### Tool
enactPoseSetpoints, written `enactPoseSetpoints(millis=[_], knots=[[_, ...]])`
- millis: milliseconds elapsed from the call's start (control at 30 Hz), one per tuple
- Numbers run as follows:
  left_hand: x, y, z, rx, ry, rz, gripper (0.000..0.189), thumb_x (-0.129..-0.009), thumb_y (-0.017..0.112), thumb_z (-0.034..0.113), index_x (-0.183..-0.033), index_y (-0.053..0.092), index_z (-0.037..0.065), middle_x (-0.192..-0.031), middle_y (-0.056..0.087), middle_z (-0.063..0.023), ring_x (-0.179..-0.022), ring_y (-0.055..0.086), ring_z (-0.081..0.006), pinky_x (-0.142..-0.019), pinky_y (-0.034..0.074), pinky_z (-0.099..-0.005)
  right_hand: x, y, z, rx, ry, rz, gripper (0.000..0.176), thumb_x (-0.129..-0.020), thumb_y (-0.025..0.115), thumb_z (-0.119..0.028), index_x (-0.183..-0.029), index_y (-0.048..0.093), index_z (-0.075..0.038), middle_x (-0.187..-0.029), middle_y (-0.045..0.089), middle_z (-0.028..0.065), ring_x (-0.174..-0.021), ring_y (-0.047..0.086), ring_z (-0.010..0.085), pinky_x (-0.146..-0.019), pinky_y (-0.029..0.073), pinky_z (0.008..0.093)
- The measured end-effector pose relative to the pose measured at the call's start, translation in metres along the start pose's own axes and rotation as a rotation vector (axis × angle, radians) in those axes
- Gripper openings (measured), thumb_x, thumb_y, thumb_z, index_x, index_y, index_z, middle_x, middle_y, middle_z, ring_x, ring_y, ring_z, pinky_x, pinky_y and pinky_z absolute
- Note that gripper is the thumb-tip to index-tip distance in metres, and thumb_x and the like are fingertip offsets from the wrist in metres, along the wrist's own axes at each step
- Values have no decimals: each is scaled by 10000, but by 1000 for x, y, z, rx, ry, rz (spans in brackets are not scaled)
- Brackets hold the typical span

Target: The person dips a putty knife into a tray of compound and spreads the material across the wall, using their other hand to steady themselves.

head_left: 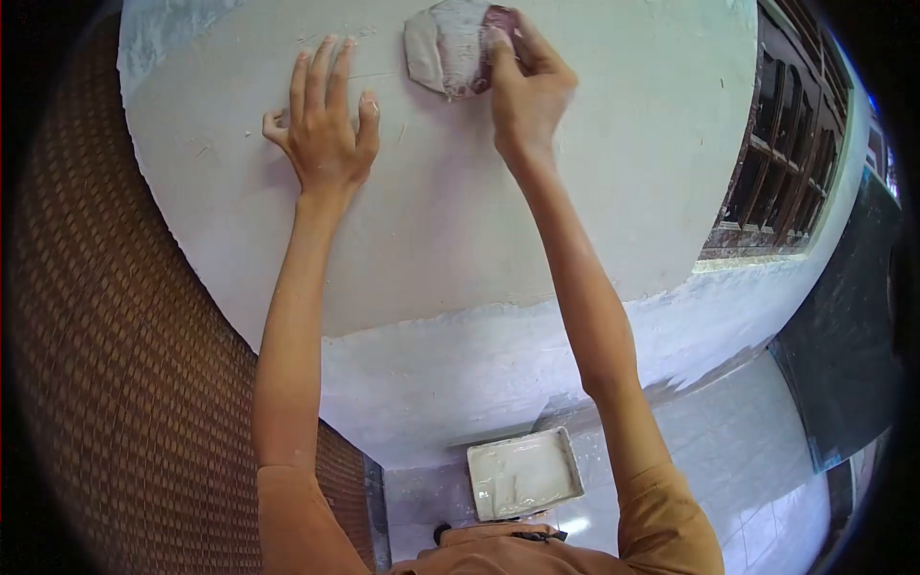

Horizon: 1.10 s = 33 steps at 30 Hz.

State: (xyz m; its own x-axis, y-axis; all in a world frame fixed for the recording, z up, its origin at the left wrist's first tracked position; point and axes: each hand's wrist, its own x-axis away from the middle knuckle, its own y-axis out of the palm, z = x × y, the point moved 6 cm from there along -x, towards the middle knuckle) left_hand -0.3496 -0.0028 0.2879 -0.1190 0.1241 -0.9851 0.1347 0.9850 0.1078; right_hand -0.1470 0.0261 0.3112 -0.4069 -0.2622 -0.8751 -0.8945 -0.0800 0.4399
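A pale wall [422,240] fills the middle of the head view, smooth and greyish above and whiter below an uneven edge. My left hand [329,129] rests flat on it at the upper left, fingers spread, holding nothing. At the top, my right hand [529,86] grips a reddish scraper [501,21] whose face is coated with white paste [460,43]. The scraper is against the wall, and a thick grey-white band of paste lies along its left side. Part of its edge is hidden by my fingers.
Below, a rectangular tray [573,460] of white paste stands on the tiled floor [747,460]. A brown woven surface [125,316] borders the wall on the left. On the right are a dark wooden window [786,144] and a dark panel [853,316].
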Motion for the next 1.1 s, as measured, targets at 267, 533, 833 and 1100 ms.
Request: enactPoseSetpoints(millis=[267,533,833,1100], knots=[[1,-1,0,12,6,19,537,-857,466,360,-1378,458,232,-1446,412,34,-1346,339,-185,-913,230,-521,-28,-66,-23,16,-195,344,178,-880,581,-52,-987,677,54,-824,679,97,-696,641,131,-600,508,260],[1,-1,-3,-50,7,-28,544,-857,467,372,-1385,449,242,-1450,404,44,-1346,336,-181,-909,233,-528,-42,-62,9,195,-79,174,195,-864,606,-64,-1006,685,43,-747,648,47,-611,546,91,-541,454,270],[1,-2,2,-13,12,-5,532,-862,468,362,-1378,456,237,-1445,409,43,-1339,343,-188,-897,244,-548,4,-16,-2,33,32,-30,347,-872,641,-40,-1196,588,72,-1042,668,132,-885,632,160,-789,520,280],[3,0,3,-12,5,-21,550,-886,434,362,-1421,394,240,-1467,384,32,-1359,323,-202,-932,224,-496,-22,-104,-16,47,-120,355,311,-892,621,-52,-1171,598,81,-982,677,130,-773,623,137,-611,539,269]])
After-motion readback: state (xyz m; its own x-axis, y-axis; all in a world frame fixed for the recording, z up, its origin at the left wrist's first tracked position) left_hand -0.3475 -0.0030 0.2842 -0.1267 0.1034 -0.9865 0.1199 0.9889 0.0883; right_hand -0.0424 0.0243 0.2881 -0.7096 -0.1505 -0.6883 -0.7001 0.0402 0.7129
